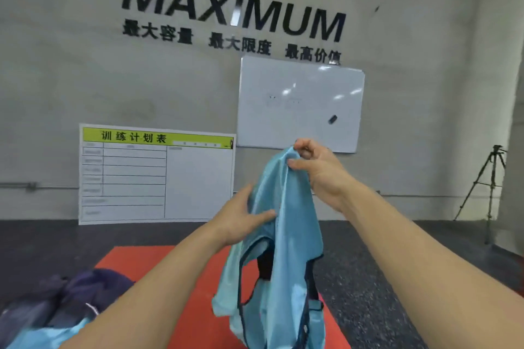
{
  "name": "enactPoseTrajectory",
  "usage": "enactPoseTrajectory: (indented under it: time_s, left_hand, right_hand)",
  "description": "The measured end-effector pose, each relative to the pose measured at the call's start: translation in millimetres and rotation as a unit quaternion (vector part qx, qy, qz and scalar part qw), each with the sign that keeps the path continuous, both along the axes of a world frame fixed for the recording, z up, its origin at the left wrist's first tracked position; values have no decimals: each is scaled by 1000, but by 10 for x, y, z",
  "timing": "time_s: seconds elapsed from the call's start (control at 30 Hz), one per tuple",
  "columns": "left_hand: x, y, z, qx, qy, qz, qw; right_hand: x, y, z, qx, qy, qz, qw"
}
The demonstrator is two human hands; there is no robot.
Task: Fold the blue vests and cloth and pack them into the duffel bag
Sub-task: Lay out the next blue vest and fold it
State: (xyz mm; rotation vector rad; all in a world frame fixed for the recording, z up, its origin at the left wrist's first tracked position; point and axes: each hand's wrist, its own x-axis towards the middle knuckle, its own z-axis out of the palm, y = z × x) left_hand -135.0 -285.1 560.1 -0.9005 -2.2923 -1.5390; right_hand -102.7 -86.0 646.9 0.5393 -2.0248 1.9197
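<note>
A light blue vest (286, 249) with dark trim hangs in the air in front of me, over the red mat (158, 261). My right hand (317, 167) pinches its top edge and holds it up. Lower down, my left hand (241, 218) grips the vest's left side, thumb across the fabric. At the lower left lies a dark navy duffel bag (71, 300), crumpled on the mat. More light blue fabric (48, 334) shows at the bottom left corner beside the bag.
A training-schedule board (156, 176) leans against the grey wall, with a whiteboard (300, 105) to its right. A tripod (487, 190) stands at the far right. Dark speckled floor (368, 292) surrounds the mat.
</note>
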Motion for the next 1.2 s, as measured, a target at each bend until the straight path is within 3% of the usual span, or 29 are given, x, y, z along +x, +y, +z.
enactPoseTrajectory:
  time_s: [0.27, 0.5, 0.63, 0.83, 0.97, 1.07, 1.13, 1.2]
  left_hand:
    - [-228, -982, 157, -53, 60, 240, 968]
    - [-406, -1386, 262, -31, 93, 326, 940]
    - [-467, -1455, 155, -56, 61, 379, 922]
    - [-417, -1453, -11, -78, 10, 344, 935]
    - [-443, -1459, -104, -121, -128, 267, 947]
    - [-544, -1516, -192, -42, -283, 160, 945]
    - [-595, -1531, -201, -17, -310, 138, 941]
    - [-480, -1456, -139, -49, -309, 150, 938]
  right_hand:
    - [-246, 97, 106, 23, 5, -154, 988]
    - [-426, 64, -324, 43, -38, -161, 985]
    - [-516, 71, -511, 59, -56, -158, 984]
    - [-628, 94, -725, 86, -74, -169, 979]
    - [-731, 137, -886, 95, -85, -186, 974]
    - [-810, 132, -958, 91, -88, -190, 974]
    - [-854, 101, -984, 93, -91, -187, 974]
    - [-895, 58, -998, 97, -88, -187, 974]
